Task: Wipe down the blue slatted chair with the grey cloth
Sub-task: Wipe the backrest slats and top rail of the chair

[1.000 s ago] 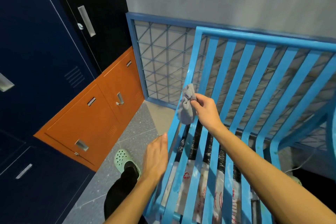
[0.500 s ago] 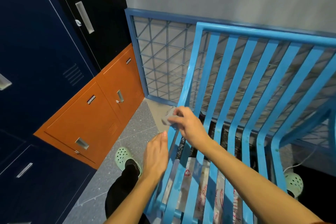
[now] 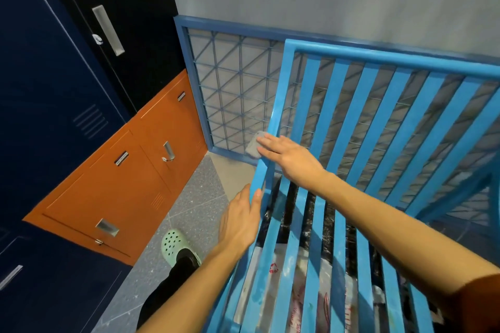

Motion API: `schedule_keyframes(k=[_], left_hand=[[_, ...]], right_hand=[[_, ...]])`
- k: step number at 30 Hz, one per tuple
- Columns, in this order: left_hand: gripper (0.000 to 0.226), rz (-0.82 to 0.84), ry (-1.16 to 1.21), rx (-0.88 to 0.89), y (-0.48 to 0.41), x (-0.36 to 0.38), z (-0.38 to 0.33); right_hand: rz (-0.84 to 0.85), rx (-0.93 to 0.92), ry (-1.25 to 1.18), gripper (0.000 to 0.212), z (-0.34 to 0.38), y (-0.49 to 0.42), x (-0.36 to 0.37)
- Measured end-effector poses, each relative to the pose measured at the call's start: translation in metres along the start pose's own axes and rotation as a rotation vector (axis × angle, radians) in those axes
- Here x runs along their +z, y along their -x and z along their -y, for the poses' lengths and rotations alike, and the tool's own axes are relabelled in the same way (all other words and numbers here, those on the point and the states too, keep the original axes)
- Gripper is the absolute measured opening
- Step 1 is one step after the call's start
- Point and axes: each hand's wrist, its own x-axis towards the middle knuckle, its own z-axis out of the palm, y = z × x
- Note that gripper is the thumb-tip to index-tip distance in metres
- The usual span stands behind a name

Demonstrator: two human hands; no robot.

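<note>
the grey cloth (image 3: 253, 146) sits bunched against the left upright of the blue slatted chair (image 3: 378, 59), low on the backrest, probably so that this post gets rubbed clean. the right hand (image 3: 288, 155) lies flat over it, fingers straight, pressing it to the post and not gripping it. just below, the left hand (image 3: 240, 220) holds nothing and rests with extended fingers against the seat's side rail, seemingly to steady the chair.

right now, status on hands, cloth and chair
Right hand flat, pressing grey cloth against left post of blue chair. Left hand open at the seat's left edge. Nothing in the way.
</note>
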Motion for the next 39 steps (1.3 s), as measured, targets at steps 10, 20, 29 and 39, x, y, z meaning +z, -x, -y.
schedule_keyframes(k=[10,20,29,39], left_hand=[[0.033,0.006,-0.062,0.035,-0.041,0.009,0.003],[0.037,-0.078,-0.049,0.134,-0.058,0.015,0.003],[0.034,-0.097,-0.049,0.090,-0.060,0.015,0.000],[0.023,-0.247,0.070,0.003,-0.056,0.010,-0.004]], right_hand=[[-0.022,-0.114,-0.068,0.057,0.013,0.009,0.016],[-0.018,-0.049,0.427,0.062,-0.089,-0.084,-0.081],[-0.031,0.016,0.222,0.064,-0.056,-0.054,-0.043],[-0.164,0.246,-0.323,0.062,0.047,0.013,0.024]])
